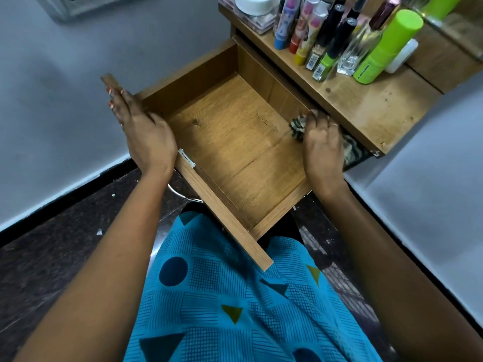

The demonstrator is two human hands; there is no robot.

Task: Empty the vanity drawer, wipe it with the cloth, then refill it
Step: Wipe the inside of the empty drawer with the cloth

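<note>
Head view: right hand point(322, 150) on cloth point(298, 125) inside drawer point(217, 202)

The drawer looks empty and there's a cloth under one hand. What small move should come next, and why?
Probably sweep the right hand with the cloth leftward across the bare drawer floor. The cloth sits only at the right edge, the rest looks unwiped, and the left hand braces the front panel.

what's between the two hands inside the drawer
Only the bare wooden drawer floor, as the head view shows. The left hand rests on the drawer's front edge; the right hand presses the cloth at the far side.
</note>
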